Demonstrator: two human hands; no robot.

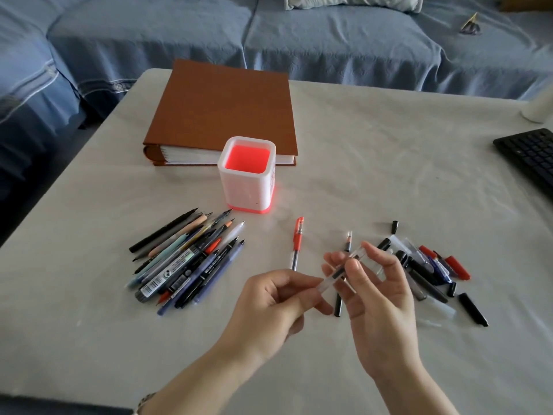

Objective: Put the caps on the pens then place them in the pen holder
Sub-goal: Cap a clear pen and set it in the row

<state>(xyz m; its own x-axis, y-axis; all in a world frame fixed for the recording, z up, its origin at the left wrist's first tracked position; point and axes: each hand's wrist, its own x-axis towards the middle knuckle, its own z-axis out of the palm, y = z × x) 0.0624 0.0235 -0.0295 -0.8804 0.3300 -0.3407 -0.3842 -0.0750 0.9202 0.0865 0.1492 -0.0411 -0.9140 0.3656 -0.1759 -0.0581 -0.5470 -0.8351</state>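
Both hands hold one clear-barrelled pen point(341, 272) above the table's front half. My left hand point(278, 304) grips its lower end. My right hand point(377, 298) pinches the upper part, where a clear cap sits. A white pen holder point(247, 178) with a red inside stands upright behind them, nothing in it. Several uncapped pens point(185, 262) lie in a pile at the left. Loose caps point(434, 274), black, red, blue and clear, lie scattered at the right. A red pen point(297, 242) with its cap on and a black uncapped pen point(339, 304) lie between the piles.
A thick brown album point(221, 112) lies behind the holder. A black keyboard point(529, 157) reaches in from the right edge, with a white object point(538, 106) beyond it. A blue sofa point(269, 34) runs along the table's far side.
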